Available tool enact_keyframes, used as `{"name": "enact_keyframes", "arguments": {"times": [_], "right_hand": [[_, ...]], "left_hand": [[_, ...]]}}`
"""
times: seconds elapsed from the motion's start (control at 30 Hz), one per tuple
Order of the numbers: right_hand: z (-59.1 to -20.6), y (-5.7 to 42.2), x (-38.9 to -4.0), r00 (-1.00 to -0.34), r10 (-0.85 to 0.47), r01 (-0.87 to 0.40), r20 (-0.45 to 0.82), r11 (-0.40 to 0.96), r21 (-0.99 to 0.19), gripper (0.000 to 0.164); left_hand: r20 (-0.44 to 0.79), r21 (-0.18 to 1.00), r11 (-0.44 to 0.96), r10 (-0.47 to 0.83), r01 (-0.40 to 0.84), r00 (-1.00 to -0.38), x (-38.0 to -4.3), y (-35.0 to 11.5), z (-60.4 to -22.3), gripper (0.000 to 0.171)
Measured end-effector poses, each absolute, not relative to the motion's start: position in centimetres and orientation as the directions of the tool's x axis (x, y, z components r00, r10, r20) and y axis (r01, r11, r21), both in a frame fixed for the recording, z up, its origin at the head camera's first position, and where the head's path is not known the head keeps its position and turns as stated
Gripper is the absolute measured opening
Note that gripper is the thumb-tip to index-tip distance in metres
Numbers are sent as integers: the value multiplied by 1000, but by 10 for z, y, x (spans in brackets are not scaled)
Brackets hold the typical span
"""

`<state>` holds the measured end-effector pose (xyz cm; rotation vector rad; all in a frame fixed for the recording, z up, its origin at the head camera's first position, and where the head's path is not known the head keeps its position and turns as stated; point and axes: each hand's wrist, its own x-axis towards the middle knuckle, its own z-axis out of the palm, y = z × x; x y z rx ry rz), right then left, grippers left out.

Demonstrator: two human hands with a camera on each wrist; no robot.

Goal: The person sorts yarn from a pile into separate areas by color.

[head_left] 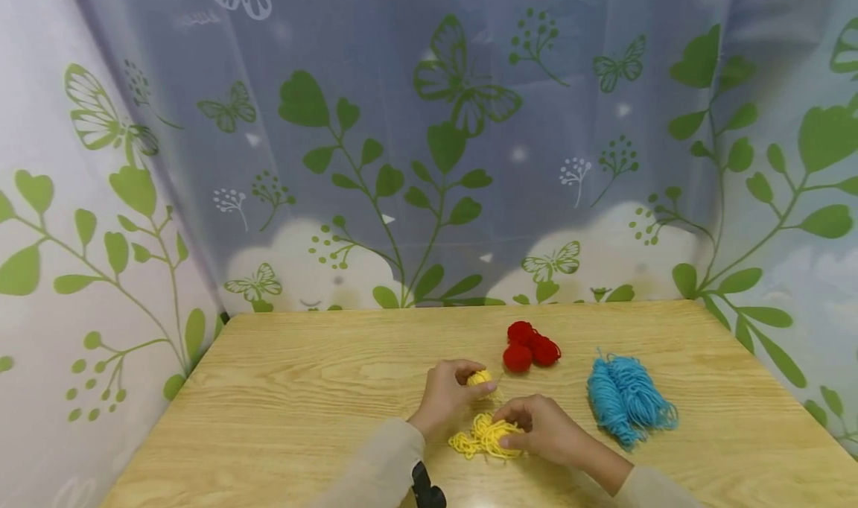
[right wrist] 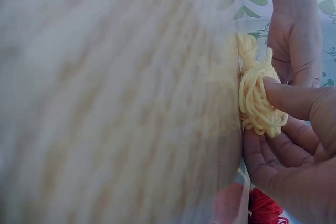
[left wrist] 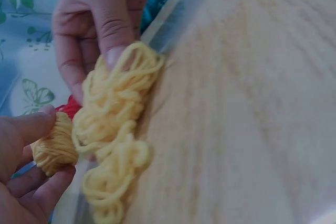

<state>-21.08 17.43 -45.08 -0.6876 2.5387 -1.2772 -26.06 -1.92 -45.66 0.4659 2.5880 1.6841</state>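
Observation:
Between the thumb and fingers of my left hand (head_left: 450,390) is a small wound ball of yellow yarn (left wrist: 55,145). My right hand (head_left: 546,430) pinches one end of a loose, tangled bundle of yellow yarn (head_left: 485,437), thumb on the near side and fingers behind it. The bundle lies on the table just in front of the left hand, its loops trailing to the left. In the left wrist view the yellow ball is close beside the looser bundle (left wrist: 115,108). The right wrist view shows the right thumb (right wrist: 289,98) pressing into the loops.
Three red yarn balls (head_left: 529,348) sit together beyond the hands. Two blue yarn skeins (head_left: 630,396) lie side by side to the right. The wooden table (head_left: 302,389) meets a leaf-and-butterfly printed curtain (head_left: 375,158) at its back edge. A black strap piece (head_left: 427,487) is by the left sleeve.

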Motion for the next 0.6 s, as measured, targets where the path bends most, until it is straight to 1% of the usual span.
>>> {"name": "enact_keyframes", "arguments": {"times": [0.1,0.3,0.43,0.6], "right_hand": [[-451,173,-210,-874,-486,-311,21,524,-793,24],[-450,172,-209,-878,-478,-322,34,537,-779,23],[-450,172,-209,-880,-473,-331,41,549,-768,24],[-451,172,-209,-882,-469,-333,48,548,-767,25]], "left_hand": [[95,907,372,279,198,-956,-256,-17,-461,33],[129,880,390,355,272,-926,-252,-23,-466,23],[110,889,377,380,262,-918,-251,-29,-467,19],[95,892,373,397,255,-913,-251,-36,-468,18]]}}
